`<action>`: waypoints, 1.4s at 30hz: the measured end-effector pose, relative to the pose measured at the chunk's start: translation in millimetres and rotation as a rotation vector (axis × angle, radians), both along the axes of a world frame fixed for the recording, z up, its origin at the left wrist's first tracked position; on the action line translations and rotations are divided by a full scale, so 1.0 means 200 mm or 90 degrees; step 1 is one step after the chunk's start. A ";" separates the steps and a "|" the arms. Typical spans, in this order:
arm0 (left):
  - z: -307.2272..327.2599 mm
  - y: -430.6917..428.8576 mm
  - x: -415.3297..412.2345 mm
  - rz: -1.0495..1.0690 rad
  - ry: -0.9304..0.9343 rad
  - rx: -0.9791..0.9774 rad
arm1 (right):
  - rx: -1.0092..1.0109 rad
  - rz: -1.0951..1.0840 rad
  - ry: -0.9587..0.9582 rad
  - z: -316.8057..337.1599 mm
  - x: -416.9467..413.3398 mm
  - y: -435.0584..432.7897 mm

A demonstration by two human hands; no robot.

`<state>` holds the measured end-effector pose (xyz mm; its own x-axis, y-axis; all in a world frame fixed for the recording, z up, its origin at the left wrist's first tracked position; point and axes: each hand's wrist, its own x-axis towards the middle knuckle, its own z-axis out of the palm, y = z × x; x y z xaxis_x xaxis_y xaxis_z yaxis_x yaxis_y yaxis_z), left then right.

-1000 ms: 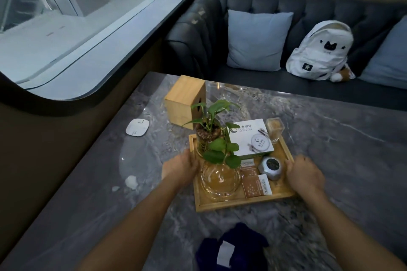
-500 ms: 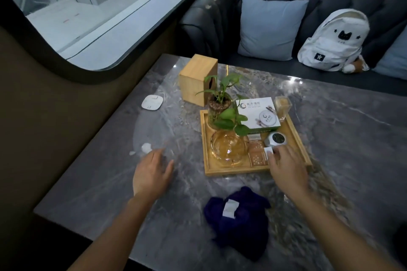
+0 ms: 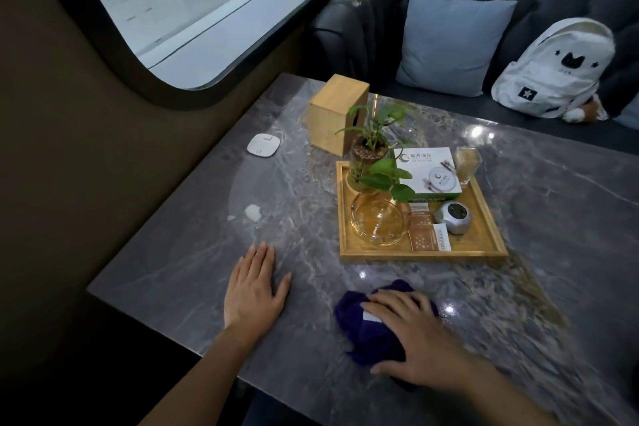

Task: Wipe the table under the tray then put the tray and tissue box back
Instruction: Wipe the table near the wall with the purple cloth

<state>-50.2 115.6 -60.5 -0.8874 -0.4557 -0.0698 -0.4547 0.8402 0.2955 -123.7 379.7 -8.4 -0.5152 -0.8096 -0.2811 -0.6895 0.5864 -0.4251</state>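
A wooden tray [image 3: 418,251] rests on the grey marble table [image 3: 553,218], carrying a potted plant, a glass bowl, a white box, a small glass and a silver round device. Just behind its far left corner stands the wooden tissue box [image 3: 333,114], upright. A crumpled dark blue cloth [image 3: 370,332] lies on the table in front of the tray. My right hand [image 3: 415,339] lies on top of the cloth, fingers spread over it. My left hand [image 3: 254,287] is flat on the bare table to the cloth's left, holding nothing.
A white square puck [image 3: 263,145] sits near the table's left edge, and a small white blob [image 3: 253,212] lies nearer me. A dark sofa with a blue cushion [image 3: 453,41] and a white backpack [image 3: 553,69] runs behind the table. A window fills the left wall.
Both hands have left the tray's sides. The right hand came back onto the blue cloth; the left hand settled flat on the table. The view has pulled back.
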 end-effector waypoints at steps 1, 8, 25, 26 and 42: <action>0.00 0.00 0.00 -0.001 -0.001 0.001 | -0.011 -0.002 0.031 -0.02 0.00 -0.01; 0.05 -0.01 0.00 0.004 0.007 0.049 | -0.074 -0.021 0.131 -0.07 0.03 -0.10; 0.05 -0.53 0.15 0.319 -0.034 0.000 | -0.285 -0.127 0.061 0.11 -0.30 -0.84; 0.04 -0.53 0.14 0.317 -0.035 -0.003 | -0.282 -0.130 0.050 0.11 -0.34 -0.90; 0.01 -0.57 0.13 0.321 -0.105 -0.019 | -0.281 -0.178 -0.036 -0.10 -0.63 -1.45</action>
<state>-24.8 1.3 -59.3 -0.5355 -0.8272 -0.1703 -0.8430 0.5116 0.1662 -250.3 90.3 -28.2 -0.7220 -0.6915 0.0219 -0.5015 0.5013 -0.7051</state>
